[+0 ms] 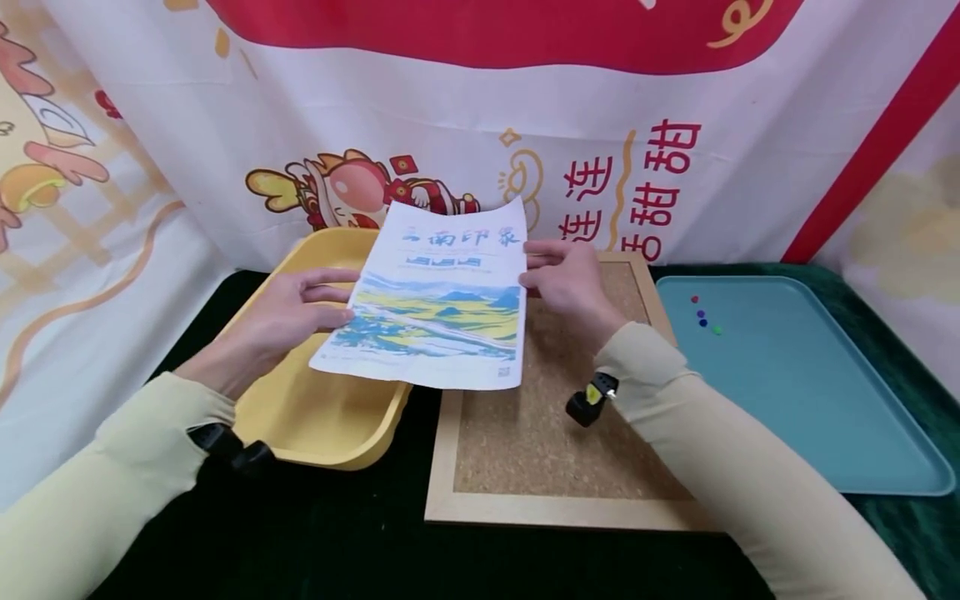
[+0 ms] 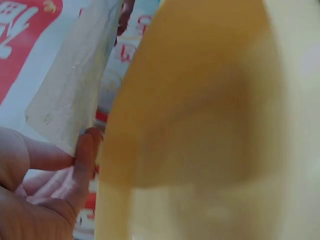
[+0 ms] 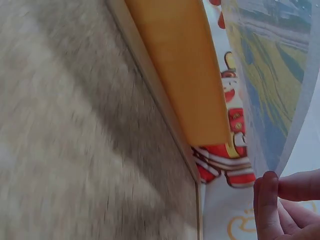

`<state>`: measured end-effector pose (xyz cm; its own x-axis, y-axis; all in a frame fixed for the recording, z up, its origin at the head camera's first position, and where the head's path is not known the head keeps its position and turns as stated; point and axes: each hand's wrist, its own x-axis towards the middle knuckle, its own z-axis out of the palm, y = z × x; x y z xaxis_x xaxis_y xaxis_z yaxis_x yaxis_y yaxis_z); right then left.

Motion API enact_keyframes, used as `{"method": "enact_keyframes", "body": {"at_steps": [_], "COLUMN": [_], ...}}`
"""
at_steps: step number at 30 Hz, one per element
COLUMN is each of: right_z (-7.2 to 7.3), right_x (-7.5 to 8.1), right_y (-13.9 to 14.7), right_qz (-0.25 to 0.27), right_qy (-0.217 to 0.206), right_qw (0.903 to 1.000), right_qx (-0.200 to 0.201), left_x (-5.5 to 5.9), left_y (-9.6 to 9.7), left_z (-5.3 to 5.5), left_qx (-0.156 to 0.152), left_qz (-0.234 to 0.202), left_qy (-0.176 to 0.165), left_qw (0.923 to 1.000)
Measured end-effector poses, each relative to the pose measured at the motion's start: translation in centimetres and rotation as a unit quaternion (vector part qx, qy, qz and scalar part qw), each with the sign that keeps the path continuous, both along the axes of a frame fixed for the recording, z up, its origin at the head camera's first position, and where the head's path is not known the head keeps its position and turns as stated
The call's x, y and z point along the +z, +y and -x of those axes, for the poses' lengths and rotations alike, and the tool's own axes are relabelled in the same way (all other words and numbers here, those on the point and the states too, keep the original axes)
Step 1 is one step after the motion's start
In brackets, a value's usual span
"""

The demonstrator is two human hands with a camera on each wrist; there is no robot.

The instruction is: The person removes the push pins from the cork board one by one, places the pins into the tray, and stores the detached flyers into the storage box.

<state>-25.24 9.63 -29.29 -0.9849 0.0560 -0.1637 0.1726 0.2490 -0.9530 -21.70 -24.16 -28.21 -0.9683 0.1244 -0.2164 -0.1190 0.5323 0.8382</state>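
A printed paper sheet (image 1: 442, 300) with blue lettering and a blue-yellow landscape is held up between both hands, above the gap between the yellow bin and the corkboard. My left hand (image 1: 288, 321) pinches its left edge; in the left wrist view the thumb and fingers (image 2: 85, 150) meet at the sheet's edge. On the opposite side my right hand (image 1: 573, 287) pinches the right edge, and the right wrist view shows the fingertips (image 3: 267, 185) gripping the sheet. Beneath the right arm lies a wood-framed corkboard (image 1: 570, 442). The yellow bin (image 1: 322, 425) sits under the left hand.
At the right is a blue-green tray (image 1: 795, 400) with several small coloured pushpin-like pieces (image 1: 702, 318) near its upper left. A dark green cloth (image 1: 337, 533) covers the table. Behind it hangs a printed white-and-red fabric backdrop (image 1: 420, 117).
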Motion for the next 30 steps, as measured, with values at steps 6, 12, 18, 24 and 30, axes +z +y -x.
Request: {"method": "enact_keyframes", "body": {"at_steps": [6, 12, 18, 24, 30], "right_z": [0.6, 0.8, 0.8, 0.5, 0.1], "right_x": [-0.1, -0.4, -0.6, -1.1, -1.3], "right_y": [-3.2, -5.8, -8.1, -9.8, -11.0], "right_qz": [0.01, 0.016, -0.004, -0.138, -0.231], "right_qy": [0.008, 0.002, -0.009, 0.067, 0.112], "right_qw": [0.9999, 0.9999, 0.9997, 0.9865, 0.9613], "right_qx": [-0.006, 0.002, 0.023, 0.057, 0.098], "left_x": [-0.4, -0.7, -0.6, -0.8, -1.0], "left_y": [-3.4, -5.9, -7.8, -9.0, -9.4], "left_z": [0.1, 0.3, 0.3, 0.5, 0.6], "left_qx": [0.011, 0.006, 0.015, 0.005, -0.005], "left_qz": [0.033, 0.059, 0.117, 0.132, 0.159], "left_qy": [0.004, 0.009, 0.015, 0.003, -0.01], "left_qw": [0.9994, 0.9982, 0.9929, 0.9912, 0.9872]}}
